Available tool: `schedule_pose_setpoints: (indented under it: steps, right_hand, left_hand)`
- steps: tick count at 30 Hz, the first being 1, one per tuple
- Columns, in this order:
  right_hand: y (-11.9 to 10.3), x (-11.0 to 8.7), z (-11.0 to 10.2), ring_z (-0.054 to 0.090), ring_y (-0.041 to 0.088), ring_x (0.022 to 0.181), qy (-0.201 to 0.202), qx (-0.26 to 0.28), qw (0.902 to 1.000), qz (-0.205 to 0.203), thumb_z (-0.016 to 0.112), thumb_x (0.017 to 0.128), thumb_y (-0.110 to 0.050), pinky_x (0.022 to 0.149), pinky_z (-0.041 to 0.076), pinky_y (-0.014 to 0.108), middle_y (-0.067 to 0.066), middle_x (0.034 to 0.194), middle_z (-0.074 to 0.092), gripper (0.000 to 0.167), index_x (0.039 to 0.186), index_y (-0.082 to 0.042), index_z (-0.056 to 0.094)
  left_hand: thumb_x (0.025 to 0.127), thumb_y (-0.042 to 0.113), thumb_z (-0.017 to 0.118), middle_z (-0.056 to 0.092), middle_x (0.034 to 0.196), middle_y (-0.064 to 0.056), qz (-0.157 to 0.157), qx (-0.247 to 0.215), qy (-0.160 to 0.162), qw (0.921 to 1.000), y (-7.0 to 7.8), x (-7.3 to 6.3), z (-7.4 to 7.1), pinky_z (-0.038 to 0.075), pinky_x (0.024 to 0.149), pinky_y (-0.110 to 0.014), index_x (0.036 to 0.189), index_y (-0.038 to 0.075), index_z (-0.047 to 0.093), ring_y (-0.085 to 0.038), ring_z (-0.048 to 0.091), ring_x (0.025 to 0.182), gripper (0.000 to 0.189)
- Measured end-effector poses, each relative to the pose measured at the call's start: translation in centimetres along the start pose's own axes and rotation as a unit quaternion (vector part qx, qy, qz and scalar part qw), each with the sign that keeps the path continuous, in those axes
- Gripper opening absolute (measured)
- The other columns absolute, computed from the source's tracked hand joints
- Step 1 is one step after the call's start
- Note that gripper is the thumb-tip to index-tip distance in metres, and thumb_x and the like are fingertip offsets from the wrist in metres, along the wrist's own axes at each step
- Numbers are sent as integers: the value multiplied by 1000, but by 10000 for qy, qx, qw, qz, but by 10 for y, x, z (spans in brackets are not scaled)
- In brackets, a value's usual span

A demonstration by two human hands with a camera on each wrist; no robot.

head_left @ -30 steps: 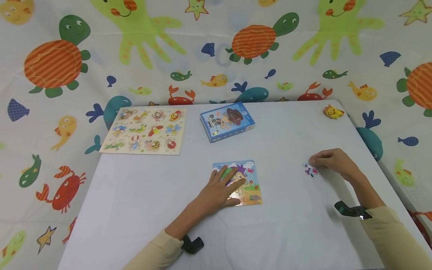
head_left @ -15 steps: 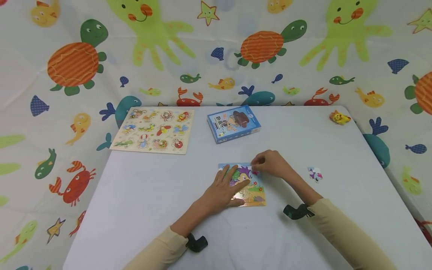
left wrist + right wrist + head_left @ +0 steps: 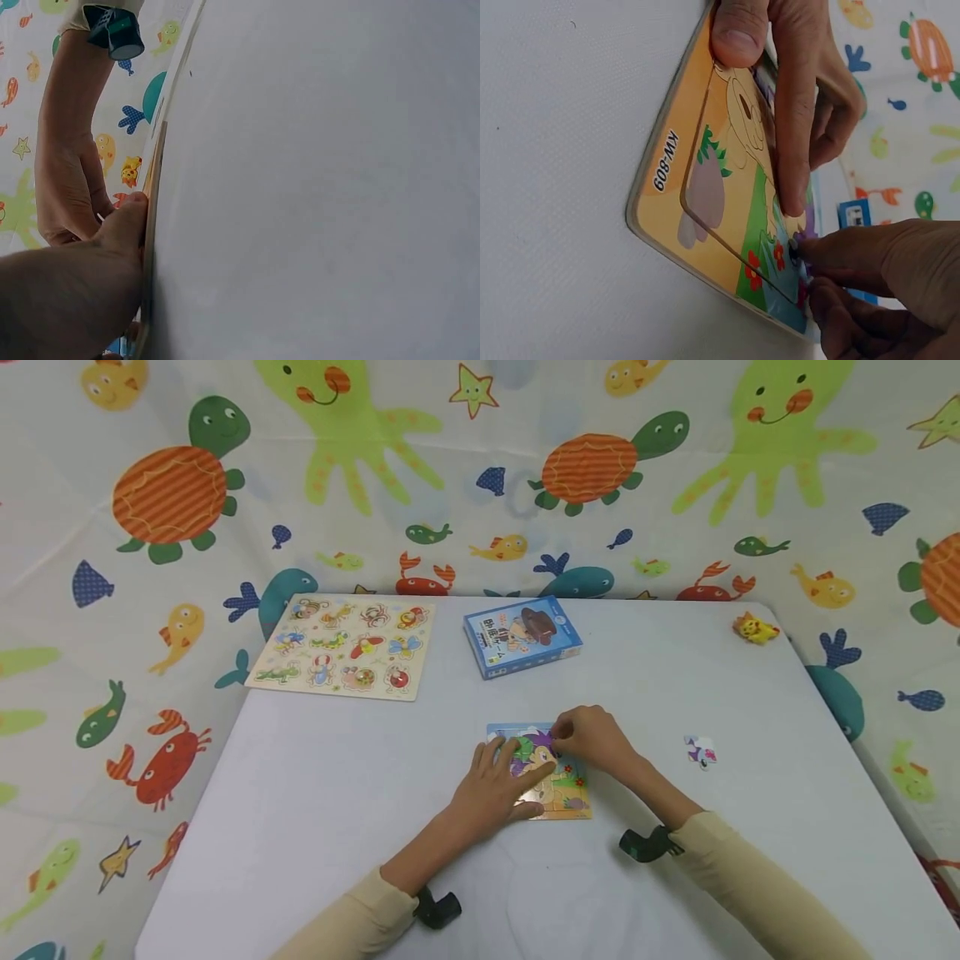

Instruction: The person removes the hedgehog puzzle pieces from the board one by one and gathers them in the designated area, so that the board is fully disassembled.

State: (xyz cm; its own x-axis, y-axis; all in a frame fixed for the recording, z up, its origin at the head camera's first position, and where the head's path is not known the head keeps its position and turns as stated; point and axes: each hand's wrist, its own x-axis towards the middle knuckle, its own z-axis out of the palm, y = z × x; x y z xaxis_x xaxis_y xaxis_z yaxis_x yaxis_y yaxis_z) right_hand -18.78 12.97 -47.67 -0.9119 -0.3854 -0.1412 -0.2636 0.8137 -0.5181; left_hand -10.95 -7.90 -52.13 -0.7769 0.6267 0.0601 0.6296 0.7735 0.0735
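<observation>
A small jigsaw puzzle [image 3: 577, 811] in its tray lies at the middle of the table, picturing a purple-haired animal. My left hand [image 3: 487, 793] rests on its left part with fingers spread. At the puzzle's upper right, my right hand [image 3: 595, 739] pinches a puzzle piece between thumb and forefinger; the fingers mostly hide this piece. Seen from the right wrist, both hands meet over the puzzle [image 3: 656, 210], which shows flowers and a grey-purple stone. One loose puzzle piece [image 3: 701, 752], white with purple and pink, lies on the table to the right.
A wooden insect peg puzzle [image 3: 341, 647] is at the back left. Beside it stands a blue game box [image 3: 522, 637]. A small yellow toy figure [image 3: 755, 628] sits in the far right corner. A curtain with sea animals [image 3: 420, 460] hangs behind the table.
My right hand has left the loose piece on the right and come across to the puzzle's upper right, where it pinches another piece. My left hand stays on the puzzle. The head view has shifted slightly.
</observation>
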Motion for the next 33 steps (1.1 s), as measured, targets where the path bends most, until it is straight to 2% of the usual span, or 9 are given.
schedule_pose_setpoints:
  steps: [16,27,33]
  right_hand:
    - [10,9,-3,55,17,72,-324,312,9990,-54,79,83,-17,70,50,33,-2,76,63,12,86,-8,72]
    - [10,13,-7,55,18,74,-757,638,9943,387,74,86,-17,67,47,31,-1,77,64,8,88,-9,73]
    - [12,15,-7,56,19,73,-772,1221,9872,676,70,89,-19,65,46,31,1,76,65,11,87,-9,74]
  left_hand:
    - [98,64,41,30,150,-17,-66,-153,-159,9997,1,1,-2,21,113,-54,154,42,31,-39,23,142,61]
    - [98,63,43,31,149,-16,-55,-291,-106,9995,1,-1,-2,22,112,-55,153,41,34,-39,24,141,61]
    - [97,62,45,31,147,-17,-71,-375,-118,9992,0,-2,-3,21,113,-55,153,41,34,-39,23,141,61]
